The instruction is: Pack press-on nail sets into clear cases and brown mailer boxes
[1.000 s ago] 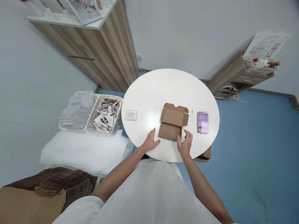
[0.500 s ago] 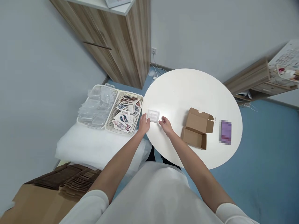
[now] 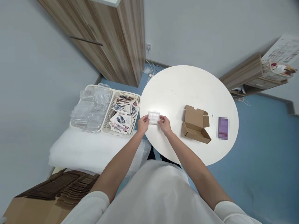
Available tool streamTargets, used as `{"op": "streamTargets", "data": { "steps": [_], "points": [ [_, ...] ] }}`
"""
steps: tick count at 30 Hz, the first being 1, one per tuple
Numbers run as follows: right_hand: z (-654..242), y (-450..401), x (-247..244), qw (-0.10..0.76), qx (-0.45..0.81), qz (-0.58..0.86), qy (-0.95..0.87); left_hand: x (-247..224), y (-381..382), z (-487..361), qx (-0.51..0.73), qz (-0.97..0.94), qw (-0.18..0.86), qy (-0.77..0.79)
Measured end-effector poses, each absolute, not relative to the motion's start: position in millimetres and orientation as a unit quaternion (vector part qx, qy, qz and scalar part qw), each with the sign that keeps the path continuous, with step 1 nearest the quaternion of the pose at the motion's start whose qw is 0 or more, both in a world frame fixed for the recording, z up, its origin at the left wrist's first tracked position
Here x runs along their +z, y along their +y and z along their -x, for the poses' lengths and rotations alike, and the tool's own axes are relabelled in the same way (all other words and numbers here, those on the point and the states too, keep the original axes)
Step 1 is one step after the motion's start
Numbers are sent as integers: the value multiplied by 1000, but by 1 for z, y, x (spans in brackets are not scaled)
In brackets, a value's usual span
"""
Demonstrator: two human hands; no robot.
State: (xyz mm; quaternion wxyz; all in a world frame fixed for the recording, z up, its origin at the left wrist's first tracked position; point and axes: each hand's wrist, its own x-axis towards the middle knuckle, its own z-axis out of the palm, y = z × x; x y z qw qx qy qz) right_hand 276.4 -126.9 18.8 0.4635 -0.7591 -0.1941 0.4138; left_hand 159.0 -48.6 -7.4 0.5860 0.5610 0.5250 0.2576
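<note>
Between my two hands is a small clear plastic case with pale contents that I cannot make out. My left hand pinches its left edge, fingers closed. At the opposite edge, my right hand grips it with thumb and fingers. The case is over the near left part of the round white table. To the right of my hands, a brown cardboard box stands with its lid up. Farther right lies a purple item, blurred out by pixelation.
Left of the table, one white basket holds printed cards and another holds clear plastic cases. White wrapping sheet lies below them. A large carton with folded cardboard is at lower left. A wooden cabinet stands behind.
My right hand has closed on the right edge of the plastic case, and my left hand has tightened on the left edge. The cardboard box's lower part now sits turned, its front side showing.
</note>
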Motion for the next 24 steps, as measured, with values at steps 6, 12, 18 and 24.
{"op": "streamTargets", "data": {
  "steps": [6,12,18,24],
  "points": [
    [-306,-151,54,498,348,759,-234,29,-66,-187,280,-602,582,469],
    [-365,-204,84,514,269,778,-239,63,-103,-253,263,-655,585,398],
    [-419,-275,97,485,232,810,-234,79,-156,-307,180,-712,588,340],
    [-430,-320,80,453,254,825,-222,80,-192,-315,79,-774,566,273]
  ]
}}
